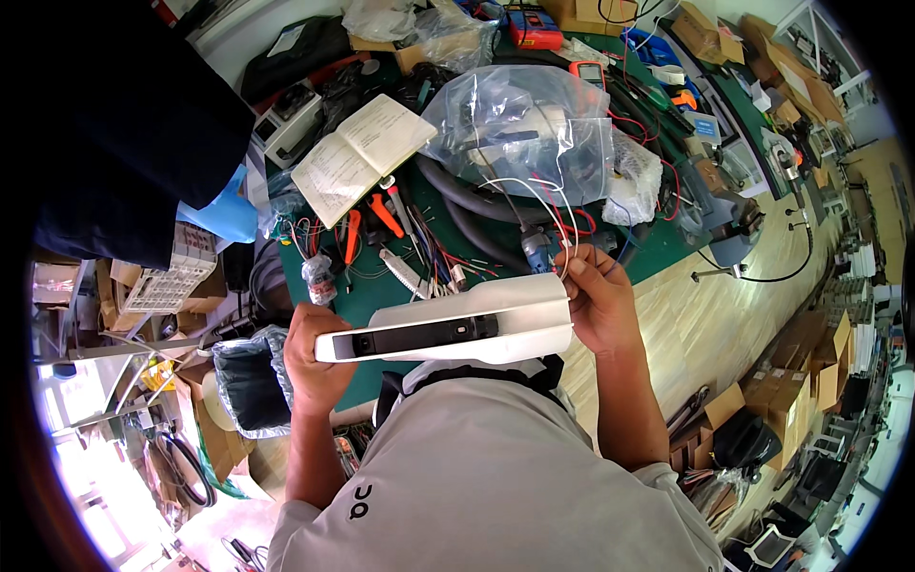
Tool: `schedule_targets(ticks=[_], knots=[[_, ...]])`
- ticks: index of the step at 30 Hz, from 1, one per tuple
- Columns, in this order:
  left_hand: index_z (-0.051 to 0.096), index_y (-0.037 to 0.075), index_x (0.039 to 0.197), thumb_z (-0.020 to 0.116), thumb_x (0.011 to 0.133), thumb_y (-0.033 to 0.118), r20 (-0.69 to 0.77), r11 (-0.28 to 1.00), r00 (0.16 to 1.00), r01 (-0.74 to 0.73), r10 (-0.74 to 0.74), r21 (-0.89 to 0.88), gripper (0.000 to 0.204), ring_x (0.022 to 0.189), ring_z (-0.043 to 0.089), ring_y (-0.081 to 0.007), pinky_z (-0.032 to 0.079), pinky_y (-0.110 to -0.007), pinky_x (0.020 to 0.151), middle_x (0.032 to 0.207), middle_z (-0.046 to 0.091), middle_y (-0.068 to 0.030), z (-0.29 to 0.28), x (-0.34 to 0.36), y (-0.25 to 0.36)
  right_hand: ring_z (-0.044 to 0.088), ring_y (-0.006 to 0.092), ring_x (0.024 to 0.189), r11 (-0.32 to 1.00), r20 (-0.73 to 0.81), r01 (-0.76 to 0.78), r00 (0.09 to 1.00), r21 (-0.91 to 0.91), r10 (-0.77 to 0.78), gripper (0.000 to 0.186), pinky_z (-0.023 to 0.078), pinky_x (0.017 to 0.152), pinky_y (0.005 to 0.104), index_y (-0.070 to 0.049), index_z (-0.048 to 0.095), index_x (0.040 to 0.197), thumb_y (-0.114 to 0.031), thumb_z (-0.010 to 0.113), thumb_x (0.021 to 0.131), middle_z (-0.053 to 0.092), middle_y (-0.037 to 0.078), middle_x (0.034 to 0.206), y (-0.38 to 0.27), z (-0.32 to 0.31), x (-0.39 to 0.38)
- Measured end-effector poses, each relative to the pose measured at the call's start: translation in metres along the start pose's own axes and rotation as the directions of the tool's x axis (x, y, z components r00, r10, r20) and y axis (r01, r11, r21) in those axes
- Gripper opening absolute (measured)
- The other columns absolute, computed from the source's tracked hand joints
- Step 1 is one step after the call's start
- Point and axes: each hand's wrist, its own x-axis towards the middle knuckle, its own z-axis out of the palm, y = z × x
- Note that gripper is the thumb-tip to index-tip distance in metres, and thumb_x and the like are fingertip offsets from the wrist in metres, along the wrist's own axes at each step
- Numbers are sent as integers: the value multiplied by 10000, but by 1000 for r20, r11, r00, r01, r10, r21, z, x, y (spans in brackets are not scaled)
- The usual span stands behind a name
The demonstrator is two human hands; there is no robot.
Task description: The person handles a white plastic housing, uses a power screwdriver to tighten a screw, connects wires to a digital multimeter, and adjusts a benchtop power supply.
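Note:
A long white housing with a black inset panel lies sideways across my body, above the bench edge. My left hand is closed on its narrower left end. At its wider right end my right hand pinches a thin white cable, its fingertips close to the housing. The cable loops up over the green mat. Beyond the housing lie orange-handled tools, bundled wires and a blue connector.
An open notebook, a large clear bag, dark hoses and meters crowd the bench. Shelving with boxes and a dark padded seat are at left. Cardboard boxes stand on the floor at right.

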Motion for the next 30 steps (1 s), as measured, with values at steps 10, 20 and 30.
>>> schedule_targets(ticks=[10, 20, 30], knots=[[592, 54, 827, 724, 651, -17, 23, 997, 1000, 4, -3, -73, 231, 727, 598, -221, 480, -308, 655, 820, 585, -87, -1, -5, -2, 467, 44, 499, 997, 62, -82, 995, -9, 82, 155, 349, 439, 198, -65, 629, 929, -184, 718, 885, 515, -33, 617, 1, -2, -4], [576, 52, 846, 734, 647, -16, 19, 993, 998, 55, -53, -104, 263, 760, 586, -202, 469, -297, 693, 840, 582, -77, -4, -11, -4, 515, 86, 459, 995, -16, -84, 996, -49, 83, 121, 429, 428, 227, -30, 605, 896, -130, 672, 910, 562, 7, 615, 3, -6, -14], [545, 36, 862, 711, 647, -23, 39, 974, 985, 172, -168, -148, 279, 744, 512, -140, 430, -259, 707, 836, 528, -42, -4, -21, -12, 531, 110, 470, 999, -65, -43, 997, -16, 42, 76, 457, 440, 255, -35, 585, 889, -91, 626, 920, 584, 34, 627, 12, -10, -24]])
